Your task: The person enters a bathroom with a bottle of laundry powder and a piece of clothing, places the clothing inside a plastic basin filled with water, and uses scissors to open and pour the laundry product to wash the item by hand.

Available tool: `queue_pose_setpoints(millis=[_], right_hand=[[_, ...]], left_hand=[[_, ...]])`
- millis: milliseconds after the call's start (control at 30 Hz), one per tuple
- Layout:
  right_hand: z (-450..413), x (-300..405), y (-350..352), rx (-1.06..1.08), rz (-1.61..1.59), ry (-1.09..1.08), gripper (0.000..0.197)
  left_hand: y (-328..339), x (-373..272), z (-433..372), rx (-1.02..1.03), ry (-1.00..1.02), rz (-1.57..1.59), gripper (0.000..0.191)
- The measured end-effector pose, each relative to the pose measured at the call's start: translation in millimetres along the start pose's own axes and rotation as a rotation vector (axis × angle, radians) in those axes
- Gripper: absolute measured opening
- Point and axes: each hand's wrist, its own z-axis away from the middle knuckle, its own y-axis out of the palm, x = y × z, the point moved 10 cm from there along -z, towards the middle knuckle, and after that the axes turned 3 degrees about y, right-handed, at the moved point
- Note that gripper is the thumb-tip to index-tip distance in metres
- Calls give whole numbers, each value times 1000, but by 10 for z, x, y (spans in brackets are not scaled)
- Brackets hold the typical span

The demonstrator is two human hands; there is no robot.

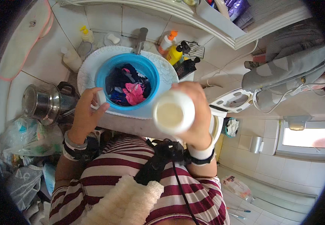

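Note:
Between the thumb and fingers of my left hand [85,115] is a small white object [101,97], perhaps a cap, at the near left rim of a blue plastic basin [154,76]. The basin sits in an oval white washbasin [168,66]. Dark clothes [117,76] and a bright pink cloth [134,94] lie inside it. My right hand [200,115] grips a white bottle [165,126], raised in front of the washbasin's right side. One round end of the bottle faces me, slightly blurred; I cannot tell which end.
A faucet [141,39] stands behind the basin. Pump bottles [174,54] line the right, with a soap dish [112,38] at the back left. A steel pot [41,102] and plastic bags [30,137] crowd the left. A shelf [162,14] overhangs the back.

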Motion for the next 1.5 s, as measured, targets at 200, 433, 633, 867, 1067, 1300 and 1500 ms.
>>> queue_pose_setpoints(millis=[200,433,633,867,1067,1300,1500], right_hand=[[-63,-1096,164,-12,674,173,50],[-52,-1213,729,111,701,61,48],[9,-1379,790,101,776,146,51],[148,-1721,652,-24,239,385,55],[248,-1379,858,44,-277,566,59],[151,-744,741,-26,78,212,60],[243,-556,468,-216,405,141,59]], left_hand=[[20,-98,-59,2,9,-9,41],[-19,-70,26,-4,-4,-27,41],[-90,11,105,-40,-5,-25,41],[-99,24,86,-15,-35,14,41],[-89,-366,-300,-98,36,265,43],[186,-1050,-586,-37,356,-24,42],[498,-1120,-526,50,338,-171,29]])
